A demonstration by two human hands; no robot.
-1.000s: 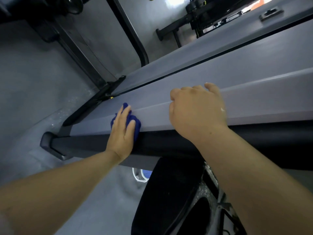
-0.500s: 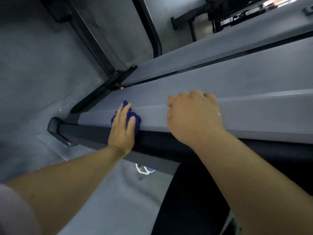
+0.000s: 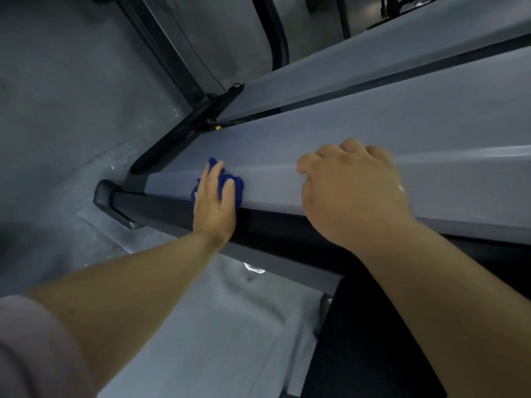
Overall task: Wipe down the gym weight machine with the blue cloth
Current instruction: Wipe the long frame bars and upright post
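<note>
Grey machine panel (image 3: 373, 133): my flat left hand (image 3: 214, 205) has barely moved the blue cloth (image 3: 237, 186), curled right hand (image 3: 353, 193) bracing; much remains.

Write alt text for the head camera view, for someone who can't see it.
A person's left hand presses a bunched blue cloth against a long grey machine panel, just above a black frame rail. The right hand, fingers curled, rests on the same panel further along.
</note>
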